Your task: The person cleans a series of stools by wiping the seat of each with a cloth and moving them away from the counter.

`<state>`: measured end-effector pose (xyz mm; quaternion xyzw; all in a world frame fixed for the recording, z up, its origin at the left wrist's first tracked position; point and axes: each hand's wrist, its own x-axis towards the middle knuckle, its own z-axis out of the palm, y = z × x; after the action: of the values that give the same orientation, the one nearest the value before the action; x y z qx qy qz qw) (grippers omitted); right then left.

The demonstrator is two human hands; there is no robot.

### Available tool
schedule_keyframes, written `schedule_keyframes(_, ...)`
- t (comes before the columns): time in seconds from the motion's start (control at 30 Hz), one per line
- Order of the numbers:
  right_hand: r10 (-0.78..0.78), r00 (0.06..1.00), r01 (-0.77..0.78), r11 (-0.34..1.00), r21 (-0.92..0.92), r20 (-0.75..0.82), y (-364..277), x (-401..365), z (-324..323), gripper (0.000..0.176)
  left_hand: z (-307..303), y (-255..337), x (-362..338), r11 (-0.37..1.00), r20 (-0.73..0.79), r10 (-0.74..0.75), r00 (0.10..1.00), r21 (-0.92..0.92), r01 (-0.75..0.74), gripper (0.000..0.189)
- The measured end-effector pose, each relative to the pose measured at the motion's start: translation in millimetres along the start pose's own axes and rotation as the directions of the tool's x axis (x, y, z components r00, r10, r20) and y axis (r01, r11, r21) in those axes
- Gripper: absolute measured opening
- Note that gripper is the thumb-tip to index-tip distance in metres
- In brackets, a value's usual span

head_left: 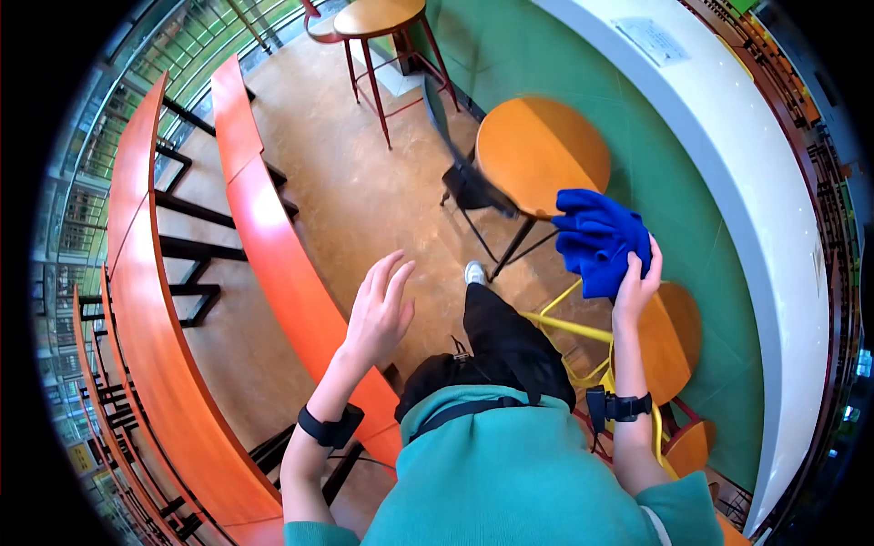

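A bright blue cloth [596, 241], bunched into folds, is gripped in my right hand [640, 280]. It hangs out past the fingers and overlaps the lower edge of a round orange-brown table [542, 150] in this view. On the other side, my left hand [378, 305] is raised with its fingers apart and nothing in it. Below that hand runs a long red-orange bench or counter top [287, 255]. Each forearm wears a black strap.
A black chair [475, 187] stands against the round table, and a yellow-framed chair [569, 328] is close by my right leg. A tall stool [378, 18] is farther ahead. A second long orange top [141, 273] lies left. A curved white wall [728, 136] bounds the right.
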<state>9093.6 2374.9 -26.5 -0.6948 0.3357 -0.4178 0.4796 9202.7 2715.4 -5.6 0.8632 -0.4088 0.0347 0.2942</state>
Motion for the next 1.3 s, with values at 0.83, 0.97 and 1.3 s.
schedule_keyframes(0.83, 0.243, 0.806, 0.321, 0.586, -0.744, 0.539, 146.9, 133.4, 126.8, 0.106, 59.0, -33.4, 192.1, 0.968, -0.21, 0.24, 0.948, -0.019, -0.249, 0.03)
schedule_keyframes(0.97, 0.248, 0.838, 0.276, 0.575, -0.77, 0.486, 151.0, 160.8, 190.4, 0.1, 61.8, -34.2, 189.2, 0.974, -0.235, 0.195, 0.952, -0.063, -0.215, 0.034)
schedule_keyframes(1.3, 0.055, 0.65, 0.547, 0.659, -0.517, 0.758, 130.3, 147.2, 294.7, 0.08, 61.2, -32.0, 189.3, 0.979, -0.248, 0.164, 0.955, -0.077, -0.188, 0.034)
